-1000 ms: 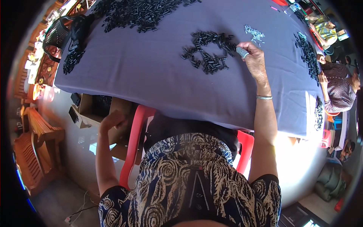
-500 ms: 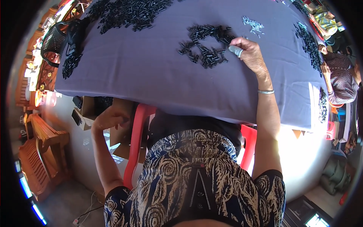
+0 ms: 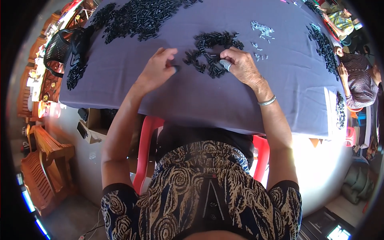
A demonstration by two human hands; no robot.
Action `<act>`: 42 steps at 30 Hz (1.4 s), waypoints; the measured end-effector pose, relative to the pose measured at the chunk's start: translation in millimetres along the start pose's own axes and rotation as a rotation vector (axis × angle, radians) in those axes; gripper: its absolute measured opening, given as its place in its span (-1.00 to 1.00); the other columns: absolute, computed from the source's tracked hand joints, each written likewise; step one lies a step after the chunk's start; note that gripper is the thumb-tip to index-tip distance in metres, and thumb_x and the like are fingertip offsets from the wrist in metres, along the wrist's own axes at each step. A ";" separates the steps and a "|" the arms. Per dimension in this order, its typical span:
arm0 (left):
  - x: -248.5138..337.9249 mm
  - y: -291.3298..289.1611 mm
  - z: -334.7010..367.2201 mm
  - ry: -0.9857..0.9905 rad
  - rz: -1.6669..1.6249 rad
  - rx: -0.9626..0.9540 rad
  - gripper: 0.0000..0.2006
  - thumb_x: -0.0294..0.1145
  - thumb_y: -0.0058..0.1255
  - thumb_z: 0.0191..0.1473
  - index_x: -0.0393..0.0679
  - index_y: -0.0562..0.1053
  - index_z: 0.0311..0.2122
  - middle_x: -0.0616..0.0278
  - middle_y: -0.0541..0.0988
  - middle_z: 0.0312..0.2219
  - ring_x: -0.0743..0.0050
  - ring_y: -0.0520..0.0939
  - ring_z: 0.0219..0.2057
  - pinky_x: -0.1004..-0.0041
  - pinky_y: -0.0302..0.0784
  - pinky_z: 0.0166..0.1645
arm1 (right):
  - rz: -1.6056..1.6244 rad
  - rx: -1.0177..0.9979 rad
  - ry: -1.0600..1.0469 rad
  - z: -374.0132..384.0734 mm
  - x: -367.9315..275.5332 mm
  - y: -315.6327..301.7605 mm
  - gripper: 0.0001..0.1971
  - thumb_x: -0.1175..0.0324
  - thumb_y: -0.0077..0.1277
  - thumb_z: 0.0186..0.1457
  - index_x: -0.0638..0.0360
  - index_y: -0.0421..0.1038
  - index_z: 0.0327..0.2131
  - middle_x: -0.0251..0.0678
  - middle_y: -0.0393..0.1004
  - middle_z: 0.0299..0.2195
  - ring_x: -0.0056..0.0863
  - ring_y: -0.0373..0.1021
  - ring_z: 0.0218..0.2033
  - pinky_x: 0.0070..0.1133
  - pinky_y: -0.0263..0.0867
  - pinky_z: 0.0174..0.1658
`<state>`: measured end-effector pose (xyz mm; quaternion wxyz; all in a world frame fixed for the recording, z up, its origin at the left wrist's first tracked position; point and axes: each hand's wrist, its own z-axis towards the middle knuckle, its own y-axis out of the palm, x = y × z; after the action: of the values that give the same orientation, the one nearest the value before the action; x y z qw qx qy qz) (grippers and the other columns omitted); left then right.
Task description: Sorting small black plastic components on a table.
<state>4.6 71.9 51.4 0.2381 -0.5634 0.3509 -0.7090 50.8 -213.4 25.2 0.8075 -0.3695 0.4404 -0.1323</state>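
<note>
Small black cylindrical pieces lie in a loose ring on the cloth before me. At the ring's right side, my right hand is closed, its fingertips pressed together; what they hold, if anything, is hidden. A grey cover sits on its thumb, and a bracelet circles the wrist. My left hand hovers left of the ring, fingers bent but apart, with nothing visible between them. Something dark bluish shows at its thumb tip. Right of the ring lie a few light silvery pieces, with a larger silvery pile beyond them.
A big heap of black pieces covers the table's far left, near a black basket. More black pieces line the right edge, where another person's hands rest. A red chair and cardboard box are below the table edge.
My left hand has come up from below the table's edge to above the cloth. My right hand has moved left and slightly nearer. Several silvery pieces now show where it was.
</note>
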 end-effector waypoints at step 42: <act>46.6 70.0 33.3 0.308 0.111 0.055 -0.74 -0.60 -0.04 -0.14 -0.15 0.48 -0.25 0.21 0.43 -0.35 0.29 0.53 -0.43 0.34 0.44 -0.29 | 0.380 0.392 0.179 -0.3 51.2 -36.8 -0.93 0.48 0.12 0.03 0.18 0.50 -0.35 -0.53 0.48 -0.50 -0.80 0.35 -0.44 -0.76 0.30 -0.33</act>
<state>21.0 -14.7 31.2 0.2355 -0.4209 0.3945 -0.7822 84.2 -266.6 20.0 0.8316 -0.1043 0.5375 -0.0933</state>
